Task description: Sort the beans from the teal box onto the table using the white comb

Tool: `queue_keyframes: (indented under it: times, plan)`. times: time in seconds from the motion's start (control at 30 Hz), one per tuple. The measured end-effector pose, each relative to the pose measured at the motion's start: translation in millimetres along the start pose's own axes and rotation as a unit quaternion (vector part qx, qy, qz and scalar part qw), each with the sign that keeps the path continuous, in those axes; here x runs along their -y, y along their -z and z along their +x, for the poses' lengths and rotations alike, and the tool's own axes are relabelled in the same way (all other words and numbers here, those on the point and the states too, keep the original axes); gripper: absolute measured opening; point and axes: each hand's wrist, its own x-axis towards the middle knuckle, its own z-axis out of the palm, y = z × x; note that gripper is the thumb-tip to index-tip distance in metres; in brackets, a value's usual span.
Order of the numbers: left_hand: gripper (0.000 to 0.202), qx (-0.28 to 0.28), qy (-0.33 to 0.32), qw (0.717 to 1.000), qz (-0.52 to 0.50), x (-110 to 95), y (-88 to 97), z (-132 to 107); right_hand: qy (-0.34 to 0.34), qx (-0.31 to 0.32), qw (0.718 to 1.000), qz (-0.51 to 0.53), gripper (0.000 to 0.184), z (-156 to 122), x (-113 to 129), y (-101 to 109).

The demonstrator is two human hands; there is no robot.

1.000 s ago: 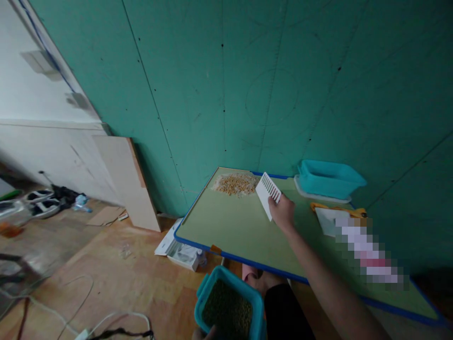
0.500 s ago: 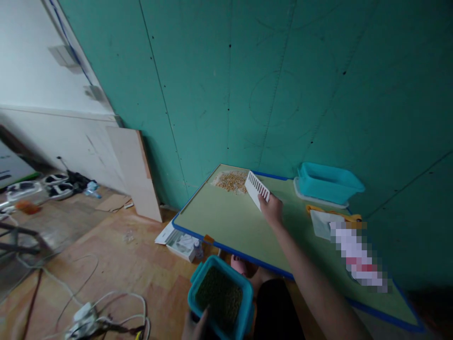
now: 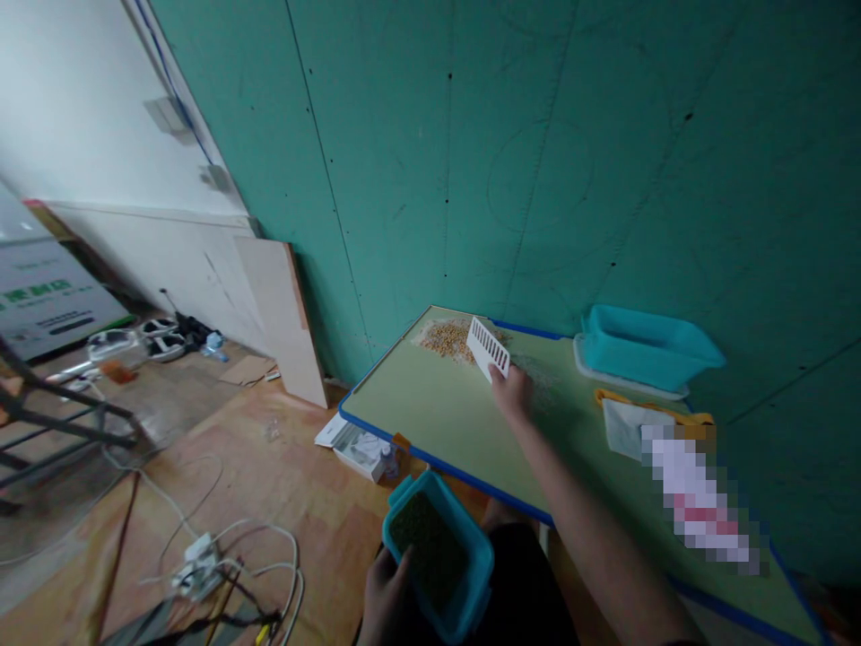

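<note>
My right hand (image 3: 514, 391) is closed around the near end of a white slotted scoop (image 3: 489, 345), held over the far part of the table. Beside and beneath the scoop's far end lies a spread of tan pellets with pale powder (image 3: 444, 339). My left hand (image 3: 388, 583) grips the left rim of a turquoise plastic tub (image 3: 485, 549), its thumb over the edge. Dark green granules (image 3: 430, 549) fill the bottom of the tub, which is tilted below the table's front edge, near my lap.
The pale green table (image 3: 430, 408) has a blue edge and stands against a green wall (image 3: 377, 179). A second turquoise tub (image 3: 646, 345) sits at its back right, near a white cloth (image 3: 625, 426) and a blurred-out package (image 3: 700, 507). Cables and a power strip (image 3: 198, 567) lie on the floor.
My head view has swung left. The tub in my left hand has come closer to the table edge and is turned more. The scoop has shifted slightly, uncovering pellets and powder behind it.
</note>
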Motion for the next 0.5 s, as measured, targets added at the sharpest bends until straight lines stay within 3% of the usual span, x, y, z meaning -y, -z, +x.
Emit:
queue_keyframes:
  times: [0.23, 0.5]
  plan:
    - [0.07, 0.073, 0.018, 0.997, 0.027, 4.9, 5.8, 11.5, 0.011, -0.01, 1.0, -0.026, 0.037, -5.4, -0.8, 2.3]
    - [0.067, 0.093, 0.008, 0.996, 0.013, 12.3, 7.0, 15.0, 0.037, -0.032, 0.999, -0.012, 0.038, -2.0, -14.3, -6.9]
